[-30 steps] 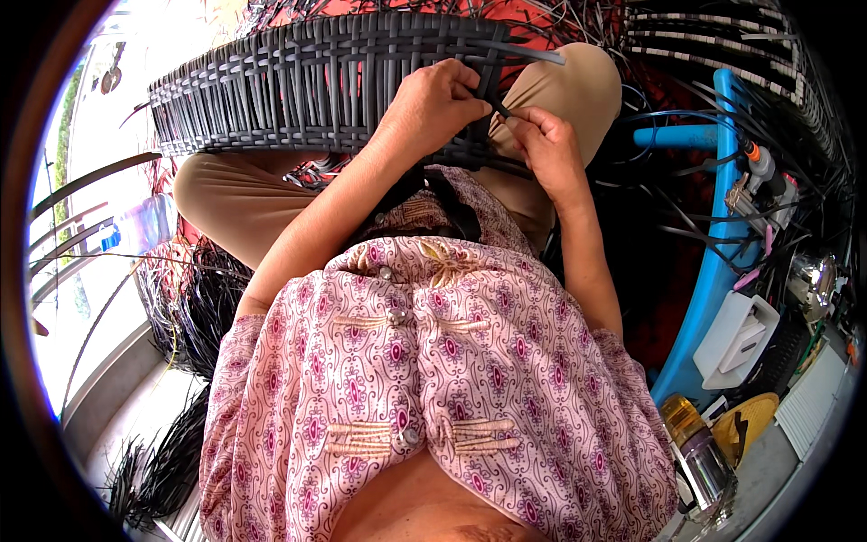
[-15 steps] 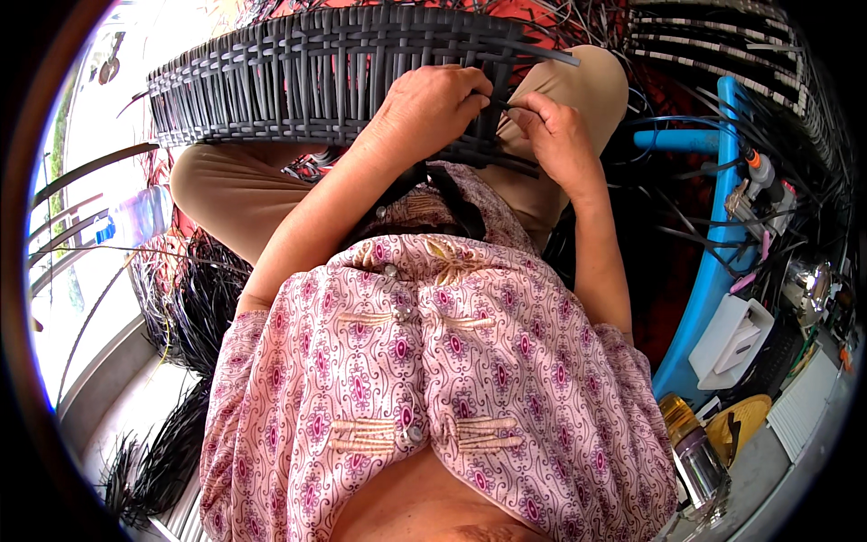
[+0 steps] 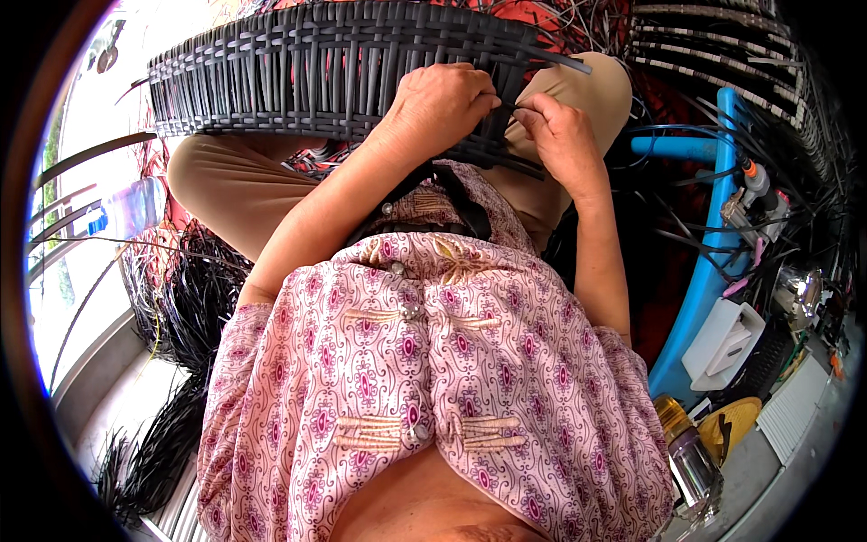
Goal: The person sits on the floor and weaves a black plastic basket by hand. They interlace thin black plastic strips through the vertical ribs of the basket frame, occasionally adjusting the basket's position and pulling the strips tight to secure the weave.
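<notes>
Across my lap lies a long dark woven panel (image 3: 298, 77) of flat grey-black strips, with loose strip ends sticking out at its right end. Over the panel's right part rests my left hand (image 3: 442, 104), its thumb and fingers pinched together near the edge. Just to the right of it is my right hand (image 3: 562, 135), thumb and forefinger closed together. A thin dark strip (image 3: 508, 109) runs between the two pinches. The fingertips partly hide where it meets the weave.
A blue plastic frame (image 3: 695, 298) stands at my right, with tools, a white plastic holder (image 3: 722, 345) and a glass jar (image 3: 694, 461) beyond it. Bundles of black strips (image 3: 185, 298) and a clear bottle (image 3: 135, 210) are at my left. More woven work (image 3: 722, 45) stands far right.
Both hands keep pinching at the panel's right end and have shifted only slightly. The view has moved a little.
</notes>
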Action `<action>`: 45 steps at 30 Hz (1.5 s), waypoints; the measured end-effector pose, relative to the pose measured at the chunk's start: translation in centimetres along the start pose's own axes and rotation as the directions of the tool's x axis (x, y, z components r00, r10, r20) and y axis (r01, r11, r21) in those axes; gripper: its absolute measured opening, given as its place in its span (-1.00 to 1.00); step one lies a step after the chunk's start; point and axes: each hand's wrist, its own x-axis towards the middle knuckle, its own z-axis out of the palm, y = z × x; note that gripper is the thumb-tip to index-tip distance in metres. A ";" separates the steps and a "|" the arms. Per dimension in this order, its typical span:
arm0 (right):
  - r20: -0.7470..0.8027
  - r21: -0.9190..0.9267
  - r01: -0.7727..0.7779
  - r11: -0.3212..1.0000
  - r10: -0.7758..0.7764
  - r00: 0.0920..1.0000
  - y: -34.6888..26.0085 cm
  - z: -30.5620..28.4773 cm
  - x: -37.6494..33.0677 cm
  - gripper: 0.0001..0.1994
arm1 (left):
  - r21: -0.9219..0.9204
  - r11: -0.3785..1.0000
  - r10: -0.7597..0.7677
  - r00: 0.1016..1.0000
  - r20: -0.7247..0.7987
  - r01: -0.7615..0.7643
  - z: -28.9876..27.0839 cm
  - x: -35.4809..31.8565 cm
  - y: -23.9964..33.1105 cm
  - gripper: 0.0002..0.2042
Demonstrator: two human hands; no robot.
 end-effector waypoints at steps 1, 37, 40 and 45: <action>0.001 0.002 -0.002 1.000 0.002 1.000 0.2 0.1 0.0 -0.83 | -0.019 1.000 0.000 1.000 0.005 0.000 -0.1 0.0 -0.1 -0.79; -0.269 0.761 0.083 0.643 0.197 0.943 -5.6 4.4 0.8 -0.86 | 0.129 0.971 -0.189 0.976 -0.109 0.203 -0.8 -1.8 -0.3 -0.72; -0.322 0.731 0.083 0.677 0.235 0.917 -5.9 4.9 0.9 -0.86 | 0.123 0.973 -0.178 0.976 -0.128 0.194 -0.7 -1.9 -0.3 -0.73; -0.403 0.580 0.078 0.810 0.203 0.892 -5.6 5.7 1.0 -0.85 | 0.073 0.967 -0.228 0.958 -0.171 0.243 0.0 -1.7 -0.7 -0.74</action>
